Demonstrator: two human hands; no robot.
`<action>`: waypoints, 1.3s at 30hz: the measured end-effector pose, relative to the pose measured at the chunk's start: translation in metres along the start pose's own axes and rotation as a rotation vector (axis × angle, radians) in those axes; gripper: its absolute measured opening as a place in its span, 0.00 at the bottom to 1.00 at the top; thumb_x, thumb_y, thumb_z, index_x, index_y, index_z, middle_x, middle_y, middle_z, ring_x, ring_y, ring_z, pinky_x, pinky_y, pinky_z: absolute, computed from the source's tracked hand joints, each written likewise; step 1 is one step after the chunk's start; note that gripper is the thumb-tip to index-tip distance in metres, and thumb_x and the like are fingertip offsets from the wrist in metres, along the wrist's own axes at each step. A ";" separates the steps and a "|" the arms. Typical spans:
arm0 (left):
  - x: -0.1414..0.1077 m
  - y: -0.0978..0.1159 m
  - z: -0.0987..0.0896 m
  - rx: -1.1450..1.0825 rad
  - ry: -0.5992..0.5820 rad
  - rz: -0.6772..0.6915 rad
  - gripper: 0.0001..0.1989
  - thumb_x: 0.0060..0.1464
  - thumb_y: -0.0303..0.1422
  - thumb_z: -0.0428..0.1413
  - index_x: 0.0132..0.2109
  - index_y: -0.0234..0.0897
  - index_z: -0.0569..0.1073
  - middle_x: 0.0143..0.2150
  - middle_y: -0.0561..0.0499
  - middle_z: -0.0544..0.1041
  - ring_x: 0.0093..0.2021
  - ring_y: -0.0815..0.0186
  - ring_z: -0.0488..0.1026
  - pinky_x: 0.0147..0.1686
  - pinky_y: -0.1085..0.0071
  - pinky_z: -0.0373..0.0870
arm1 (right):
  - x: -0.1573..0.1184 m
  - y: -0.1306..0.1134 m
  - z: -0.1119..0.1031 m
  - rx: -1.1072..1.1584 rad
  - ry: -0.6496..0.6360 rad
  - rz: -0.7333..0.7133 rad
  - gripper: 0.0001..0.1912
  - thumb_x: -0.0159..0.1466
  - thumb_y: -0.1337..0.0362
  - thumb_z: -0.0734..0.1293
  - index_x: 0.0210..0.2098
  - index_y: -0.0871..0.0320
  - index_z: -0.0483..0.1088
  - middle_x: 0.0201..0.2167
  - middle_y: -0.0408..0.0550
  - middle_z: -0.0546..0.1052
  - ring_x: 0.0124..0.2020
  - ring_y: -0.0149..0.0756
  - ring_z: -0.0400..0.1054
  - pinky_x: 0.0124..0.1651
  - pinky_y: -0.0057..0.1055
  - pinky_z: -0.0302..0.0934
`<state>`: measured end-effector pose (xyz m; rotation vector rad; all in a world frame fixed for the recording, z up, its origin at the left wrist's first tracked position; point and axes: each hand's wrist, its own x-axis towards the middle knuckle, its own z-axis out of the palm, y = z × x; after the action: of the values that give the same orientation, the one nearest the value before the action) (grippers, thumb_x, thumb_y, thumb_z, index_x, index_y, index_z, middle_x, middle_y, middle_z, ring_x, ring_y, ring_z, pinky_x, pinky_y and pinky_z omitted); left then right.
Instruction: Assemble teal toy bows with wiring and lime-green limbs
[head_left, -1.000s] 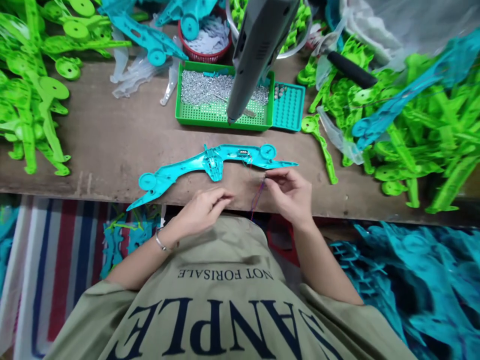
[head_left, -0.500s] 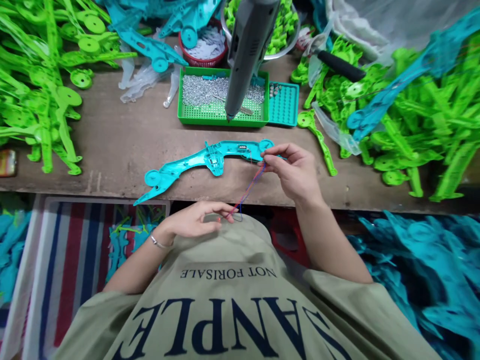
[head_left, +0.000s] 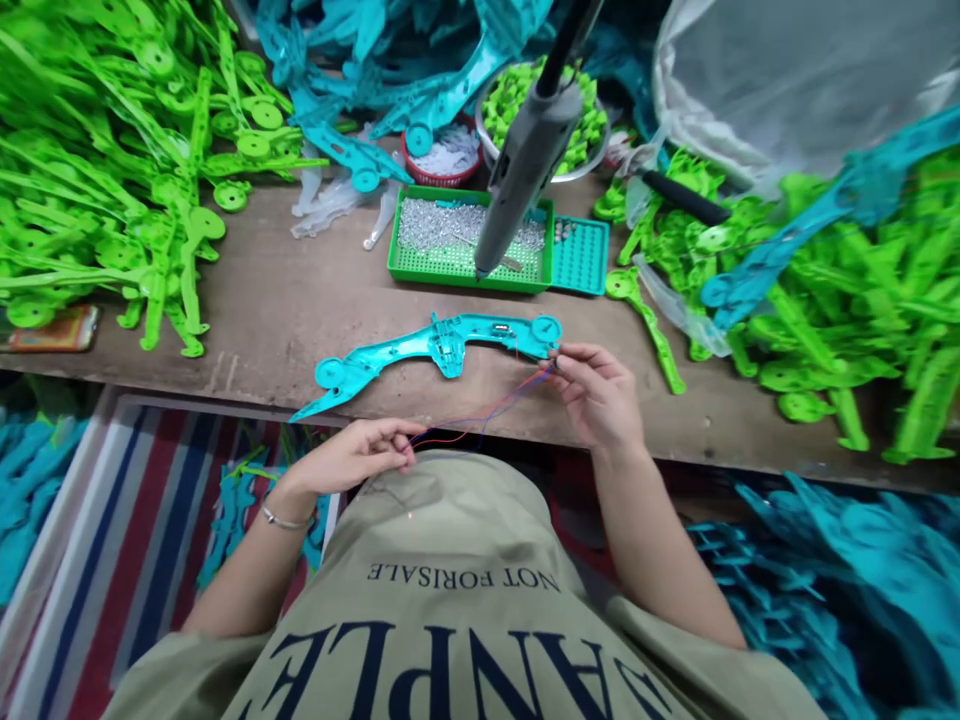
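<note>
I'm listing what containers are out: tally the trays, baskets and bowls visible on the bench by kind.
Trays, green tray and teal tray: 2
Red basket: 1
Bowl: 1
Total: 4

The right hand's (head_left: 600, 395) fingers hide one end of the thin wires (head_left: 491, 413); whether the left hand (head_left: 367, 452) pinches the other is hard to tell. Beyond both hands' fingers, a grey driver (head_left: 525, 165) covers part of the green tray (head_left: 442, 276).

Bright middle, shadowy lower right, blurred edges.
</note>
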<state>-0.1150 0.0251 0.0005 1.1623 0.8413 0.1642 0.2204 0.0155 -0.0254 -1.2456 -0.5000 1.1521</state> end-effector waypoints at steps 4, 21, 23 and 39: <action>-0.003 0.003 0.002 0.013 0.063 -0.064 0.18 0.63 0.40 0.60 0.55 0.35 0.77 0.40 0.49 0.81 0.39 0.66 0.80 0.41 0.70 0.76 | 0.000 0.008 -0.005 0.027 -0.019 0.037 0.16 0.49 0.59 0.82 0.33 0.55 0.77 0.31 0.42 0.83 0.32 0.33 0.80 0.37 0.30 0.77; 0.048 0.017 0.027 -0.459 0.217 -0.109 0.11 0.58 0.30 0.64 0.45 0.33 0.71 0.36 0.52 0.79 0.35 0.66 0.83 0.34 0.71 0.81 | 0.004 0.004 -0.008 0.027 0.022 0.017 0.14 0.44 0.67 0.82 0.29 0.57 0.79 0.29 0.44 0.84 0.31 0.34 0.81 0.37 0.29 0.78; 0.056 0.018 0.030 -0.511 0.208 -0.091 0.10 0.59 0.27 0.62 0.46 0.33 0.71 0.35 0.52 0.79 0.34 0.66 0.83 0.34 0.71 0.82 | 0.004 0.003 -0.007 0.037 0.067 0.006 0.15 0.40 0.69 0.82 0.27 0.57 0.79 0.27 0.44 0.83 0.29 0.34 0.81 0.35 0.28 0.77; 0.075 0.019 0.036 -0.572 0.158 -0.085 0.06 0.62 0.24 0.60 0.44 0.33 0.71 0.38 0.49 0.80 0.35 0.66 0.84 0.37 0.68 0.82 | 0.008 0.000 -0.002 -0.001 0.160 -0.036 0.12 0.41 0.70 0.81 0.26 0.59 0.79 0.25 0.47 0.82 0.25 0.34 0.78 0.28 0.25 0.74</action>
<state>-0.0334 0.0454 -0.0160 0.5813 0.9032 0.4016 0.2249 0.0218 -0.0285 -1.3126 -0.4008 1.0127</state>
